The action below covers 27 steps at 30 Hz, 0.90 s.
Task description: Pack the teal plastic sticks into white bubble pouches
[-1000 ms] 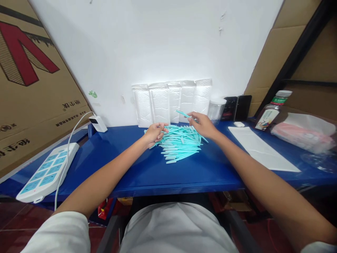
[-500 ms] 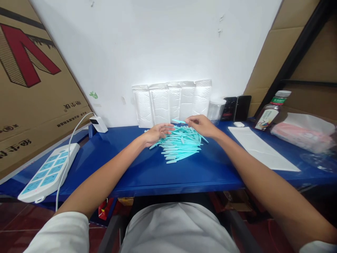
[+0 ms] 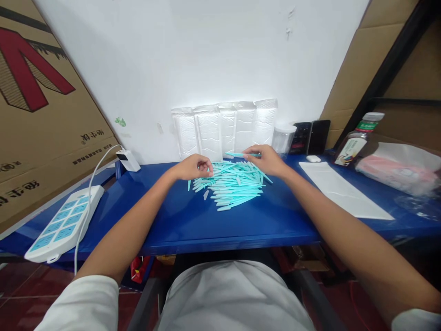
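My right hand [image 3: 265,158] is closed in a pinch on a slim turquoise stick [image 3: 234,155], shaped like an eyebrow razor, held level above the back of a heap. That heap [image 3: 237,186] is a loose pile of many such sticks on the blue table, with paler ends mostly pointing left. At its left edge my left hand [image 3: 195,167] is curled, thumb and fingertips together; what is between them, if anything, is too small to make out. A small translucent piece [image 3: 206,195], like a cap, lies just below the left hand.
White padded pouches [image 3: 223,131] lean on the wall behind the heap. Right of them stand a clear jar [image 3: 283,140], two phones [image 3: 319,138] and a bottle [image 3: 356,142]. A flat white pouch [image 3: 344,191] lies at right, a power strip [image 3: 65,223] at left.
My left hand has moved slightly left, and its spread fingers have curled into a pinch. The small translucent piece now shows on the table. My right hand still holds a stick, now more fully visible.
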Available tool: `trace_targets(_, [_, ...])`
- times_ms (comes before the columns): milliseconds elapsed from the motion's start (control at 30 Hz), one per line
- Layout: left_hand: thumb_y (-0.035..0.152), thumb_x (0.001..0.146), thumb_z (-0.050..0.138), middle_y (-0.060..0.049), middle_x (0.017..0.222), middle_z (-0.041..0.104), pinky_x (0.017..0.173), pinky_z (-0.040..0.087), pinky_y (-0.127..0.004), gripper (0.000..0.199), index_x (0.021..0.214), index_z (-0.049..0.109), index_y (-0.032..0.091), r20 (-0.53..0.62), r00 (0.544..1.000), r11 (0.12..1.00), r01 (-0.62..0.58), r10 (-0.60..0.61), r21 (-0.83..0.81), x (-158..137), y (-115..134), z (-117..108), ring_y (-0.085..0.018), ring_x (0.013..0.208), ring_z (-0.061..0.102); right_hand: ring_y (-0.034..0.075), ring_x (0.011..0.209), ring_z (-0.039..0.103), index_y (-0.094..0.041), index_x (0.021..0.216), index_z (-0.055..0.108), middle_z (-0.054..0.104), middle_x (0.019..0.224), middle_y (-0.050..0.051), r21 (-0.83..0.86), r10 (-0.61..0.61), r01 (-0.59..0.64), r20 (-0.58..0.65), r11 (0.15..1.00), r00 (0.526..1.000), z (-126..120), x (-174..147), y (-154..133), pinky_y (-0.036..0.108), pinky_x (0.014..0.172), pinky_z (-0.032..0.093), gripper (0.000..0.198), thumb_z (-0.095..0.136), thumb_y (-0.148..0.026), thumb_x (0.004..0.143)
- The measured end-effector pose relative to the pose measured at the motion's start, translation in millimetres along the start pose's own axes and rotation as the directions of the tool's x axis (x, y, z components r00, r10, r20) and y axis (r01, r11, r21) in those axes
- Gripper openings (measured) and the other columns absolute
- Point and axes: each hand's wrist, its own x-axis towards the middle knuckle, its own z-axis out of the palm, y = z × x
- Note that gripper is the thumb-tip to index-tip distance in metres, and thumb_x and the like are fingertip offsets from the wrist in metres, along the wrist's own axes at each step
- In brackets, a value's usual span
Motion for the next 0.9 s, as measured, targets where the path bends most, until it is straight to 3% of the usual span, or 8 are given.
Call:
trace_targets(100, [0.050,0.072,0.085,0.007,0.055,0.041,0.053,0.028,-0.024,0.037,0.084,0.078,0.016,0.230,0.971,0.997,0.057,-0.066,0.045,-7,1,-12,-0.008,0.052,0.035,0.027,0.096,0.074,-0.019,0.098,0.083,0.082,0.102,0.008,-0.013,0.011,-0.011,0.003,1.000,1.000,0,0,2,0.036,0.082,0.056,0.026,0.067,-0.039,0.093])
trace_targets(300, [0.042,0.073,0.082,0.007,0.054,0.032,0.051,0.025,-0.027,0.033,0.099,0.084,0.020,0.437,0.898,0.997,0.024,-0.056,0.079,-7,4,-4,-0.010,0.050,0.029,0.027,0.095,0.074,-0.019,0.097,0.083,0.082,0.101,0.008,-0.034,-0.002,0.003,0.020,0.999,1.000,2,-1,4,0.037,0.083,0.056,0.026,0.067,-0.039,0.093])
trace_targets(600, [0.045,0.072,0.082,0.006,0.055,0.032,0.052,0.021,-0.030,0.031,0.092,0.083,0.022,0.449,0.884,0.986,0.064,-0.128,0.155,-4,-2,2,-0.010,0.049,0.030,0.028,0.097,0.074,-0.019,0.097,0.083,0.082,0.101,0.009,-0.047,0.004,-0.003,0.033,0.999,0.999,2,-1,5,0.038,0.085,0.057,0.026,0.067,-0.039,0.093])
trace_targets(767, [0.049,0.070,0.084,0.005,0.057,0.043,0.052,0.024,-0.029,0.033,0.085,0.081,0.020,0.439,0.880,0.972,0.093,-0.181,0.214,-5,-4,5,-0.011,0.051,0.037,0.028,0.097,0.074,-0.019,0.097,0.083,0.082,0.101,0.008,-0.035,0.006,-0.004,0.046,0.999,0.999,2,-1,3,0.039,0.088,0.056,0.027,0.066,-0.040,0.093])
trace_targets(900, [0.054,0.080,0.078,0.001,0.064,0.057,0.055,0.033,-0.026,0.037,0.084,0.076,0.018,0.435,0.887,0.982,0.090,-0.154,0.164,-7,2,2,-0.012,0.058,0.046,0.028,0.097,0.074,-0.019,0.095,0.083,0.082,0.100,0.008,0.002,0.002,-0.002,0.051,1.000,0.999,2,-1,1,0.039,0.089,0.056,0.029,0.067,-0.043,0.092])
